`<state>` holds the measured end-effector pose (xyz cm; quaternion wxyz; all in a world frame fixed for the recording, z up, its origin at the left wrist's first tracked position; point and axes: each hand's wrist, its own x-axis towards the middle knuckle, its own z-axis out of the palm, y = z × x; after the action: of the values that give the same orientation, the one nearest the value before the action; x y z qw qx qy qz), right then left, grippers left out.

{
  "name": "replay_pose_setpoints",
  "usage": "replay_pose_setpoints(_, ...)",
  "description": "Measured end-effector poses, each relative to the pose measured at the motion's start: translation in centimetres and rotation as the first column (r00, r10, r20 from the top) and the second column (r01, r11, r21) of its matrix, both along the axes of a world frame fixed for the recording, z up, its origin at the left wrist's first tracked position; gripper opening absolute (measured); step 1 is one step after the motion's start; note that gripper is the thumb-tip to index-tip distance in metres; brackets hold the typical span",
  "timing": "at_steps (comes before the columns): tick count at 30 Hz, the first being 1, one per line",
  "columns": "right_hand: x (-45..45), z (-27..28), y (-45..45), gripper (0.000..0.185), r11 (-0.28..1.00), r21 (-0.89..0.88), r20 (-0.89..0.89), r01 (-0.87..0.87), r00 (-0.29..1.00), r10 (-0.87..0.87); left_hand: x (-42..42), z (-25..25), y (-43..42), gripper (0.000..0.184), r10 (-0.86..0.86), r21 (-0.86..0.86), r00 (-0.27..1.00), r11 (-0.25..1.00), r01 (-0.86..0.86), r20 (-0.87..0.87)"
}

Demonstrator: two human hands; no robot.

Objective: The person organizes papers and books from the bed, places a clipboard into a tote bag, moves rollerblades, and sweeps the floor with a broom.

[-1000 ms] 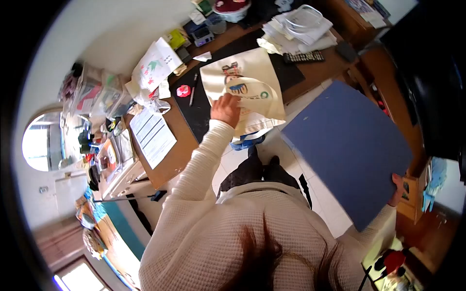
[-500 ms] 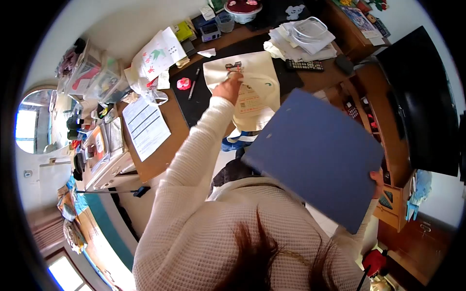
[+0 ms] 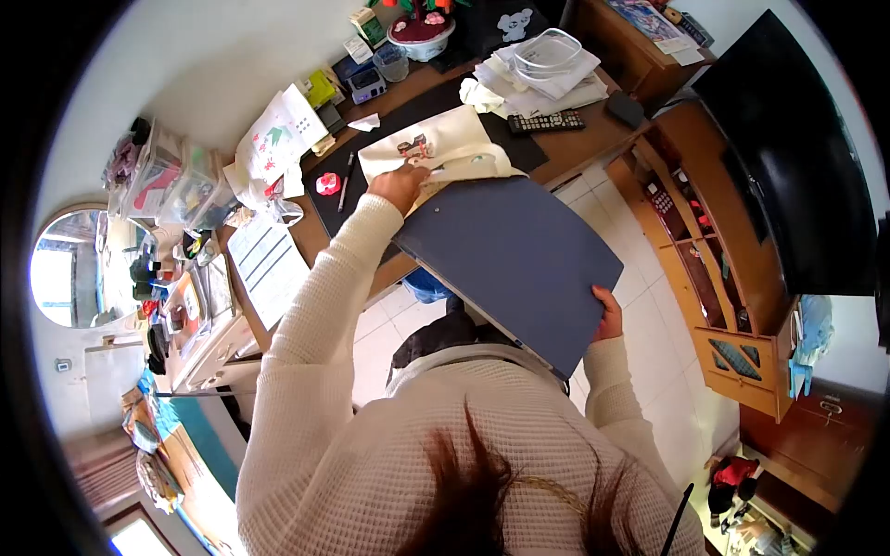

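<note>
A cream cloth bag (image 3: 445, 132) with a printed picture lies on the black desk mat (image 3: 320, 206). My left hand (image 3: 399, 188) is closed on the near edge of the bag's opening, lifting its upper layer. The large flat dark blue folder (image 3: 519, 255) is in my right hand (image 3: 606, 313), gripped at its lower right edge. The folder slants down toward my body, with its far edge at the mouth of the bag. How far that edge is inside the bag is hidden.
Left on the desk are a printed sheet (image 3: 269, 267), a pen (image 3: 346, 182) and a red-pink object (image 3: 328, 183). A remote control (image 3: 545, 121) and stacked papers (image 3: 547, 79) are at the back right. A wooden cabinet (image 3: 742, 357) stands to the right.
The blue folder has moved left and forward from the right side to the bag's mouth, carried by my right hand. My left hand has kept hold of the bag's edge in the last half second.
</note>
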<state>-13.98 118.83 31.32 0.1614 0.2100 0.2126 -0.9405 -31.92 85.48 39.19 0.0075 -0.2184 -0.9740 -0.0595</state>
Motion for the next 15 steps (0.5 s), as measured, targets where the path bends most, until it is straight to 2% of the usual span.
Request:
replay_pose_setpoints(1,-0.1,-0.3,0.1,0.021,0.991,-0.110,-0.092,-0.072,0.994,0.062,0.5,-0.5,-0.3,0.020,0.071,-0.052,0.996,0.996,-0.074,-0.053)
replay_pose_setpoints(2,-0.1,0.1,-0.5,0.021,0.991,-0.111,-0.092,-0.077,0.994,0.067,1.3,-0.8,-0.7,0.019,0.139,-0.102,0.984,0.983,-0.150,-0.109)
replay_pose_setpoints(3,0.0,0.6,-1.5,0.021,1.000,-0.005,-0.013,0.022,1.000,-0.022,2.4,-1.0,-1.1,0.023,0.141,-0.159,0.975,0.973,-0.169,-0.174)
replay_pose_setpoints(4,-0.1,0.9,-2.3,0.022,0.987,0.108,0.054,0.115,0.991,-0.121,3.6,-1.2,-1.3,0.026,0.261,-0.108,0.955,0.955,-0.277,-0.138)
replay_pose_setpoints(5,-0.1,0.4,-2.5,0.022,0.987,0.107,0.051,0.117,0.991,-0.123,4.6,-1.5,-1.4,0.028,0.376,-0.061,0.922,0.922,-0.382,-0.096)
replay_pose_setpoints(7,0.4,-1.1,-2.8,0.024,0.981,0.086,0.109,0.176,0.977,-0.185,5.8,-3.6,-2.3,0.033,0.505,0.021,0.851,0.858,-0.513,0.142)
replay_pose_setpoints(8,0.5,-0.8,-3.0,0.024,0.981,0.086,0.108,0.173,0.977,-0.182,6.3,-4.7,-2.8,0.028,0.487,0.072,0.848,0.857,-0.510,0.207)
replay_pose_setpoints(11,1.1,-0.5,-3.6,0.029,0.975,0.167,0.112,0.146,0.980,-0.165,7.0,-5.6,-2.2,0.014,0.500,0.299,0.856,0.803,-0.515,0.132)
replay_pose_setpoints(12,1.3,-1.0,-3.5,0.032,0.975,0.197,0.089,0.106,0.988,-0.126,6.8,-5.5,-2.1,0.014,0.502,0.299,0.855,0.802,-0.517,0.133)
replay_pose_setpoints(14,1.5,-0.7,-3.2,0.036,0.971,0.229,0.071,0.064,0.994,-0.083,5.9,-5.1,-1.8,0.014,0.502,0.482,0.865,0.758,-0.439,-0.002)
replay_pose_setpoints(15,1.6,-0.3,-2.7,0.037,0.952,0.305,0.036,0.015,0.999,-0.027,5.7,-4.8,-1.8,0.014,0.505,0.480,0.863,0.757,-0.444,0.002)
